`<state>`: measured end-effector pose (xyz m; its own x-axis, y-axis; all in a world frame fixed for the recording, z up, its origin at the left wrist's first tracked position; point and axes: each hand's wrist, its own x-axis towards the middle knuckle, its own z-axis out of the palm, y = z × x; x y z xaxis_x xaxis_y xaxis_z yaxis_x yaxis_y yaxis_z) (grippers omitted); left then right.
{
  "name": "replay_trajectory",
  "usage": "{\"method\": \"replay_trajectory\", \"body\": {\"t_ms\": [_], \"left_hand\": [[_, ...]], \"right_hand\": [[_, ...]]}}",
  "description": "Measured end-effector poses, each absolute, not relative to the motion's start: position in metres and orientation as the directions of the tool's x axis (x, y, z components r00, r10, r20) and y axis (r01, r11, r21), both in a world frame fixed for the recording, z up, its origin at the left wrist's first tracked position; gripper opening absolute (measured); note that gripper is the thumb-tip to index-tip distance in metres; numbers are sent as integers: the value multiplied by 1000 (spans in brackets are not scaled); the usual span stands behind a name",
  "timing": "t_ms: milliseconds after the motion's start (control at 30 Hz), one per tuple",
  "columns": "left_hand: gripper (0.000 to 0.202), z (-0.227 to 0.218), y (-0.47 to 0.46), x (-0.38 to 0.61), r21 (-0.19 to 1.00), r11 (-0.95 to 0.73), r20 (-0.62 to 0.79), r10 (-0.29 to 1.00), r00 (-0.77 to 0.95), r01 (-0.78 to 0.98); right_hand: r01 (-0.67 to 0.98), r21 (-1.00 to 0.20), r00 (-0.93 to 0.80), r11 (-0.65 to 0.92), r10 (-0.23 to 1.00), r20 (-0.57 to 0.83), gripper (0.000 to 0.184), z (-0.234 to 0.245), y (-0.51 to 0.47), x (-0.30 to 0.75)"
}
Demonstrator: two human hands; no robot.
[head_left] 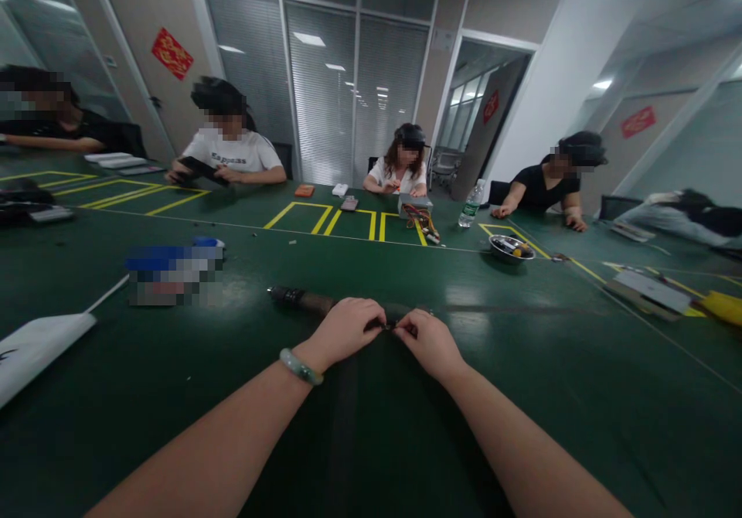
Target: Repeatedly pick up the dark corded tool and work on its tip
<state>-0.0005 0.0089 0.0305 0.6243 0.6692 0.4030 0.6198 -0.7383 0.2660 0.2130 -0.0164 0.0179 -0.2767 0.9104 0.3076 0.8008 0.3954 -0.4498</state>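
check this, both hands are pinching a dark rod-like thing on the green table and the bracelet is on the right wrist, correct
Not quite. The head view shows the bracelet on the left wrist, not the right. The rest holds: the left hand and right hand both pinch the dark rod-like thing on the green table.

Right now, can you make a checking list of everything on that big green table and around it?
Surface: green table with yellow taped boxes.
Job's things: a long dark rod-like object lying flat; both hands pinch a small part at its middle.
Clutter: metal bowl, water bottle, grey box, white sheet.
Grippers: left hand with a green bangle on the wrist, and right hand, both closed on the object.
Cables: coloured wires spilling from the grey box.
Surroundings: other people seated around the table; glass walls with blinds, red door decorations.
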Motion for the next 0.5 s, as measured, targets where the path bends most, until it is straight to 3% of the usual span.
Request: {"method": "replay_trajectory", "body": {"t_ms": [333, 500], "left_hand": [[8, 29, 10, -1, 285, -749, 407, 660, 632, 598], [8, 27, 12, -1, 282, -746, 406, 663, 629, 604]], "right_hand": [[795, -503, -195, 339, 928, 318, 7, 15, -18, 205], [822, -433, -213, 369, 905, 367, 5, 12, -17, 203]]}}
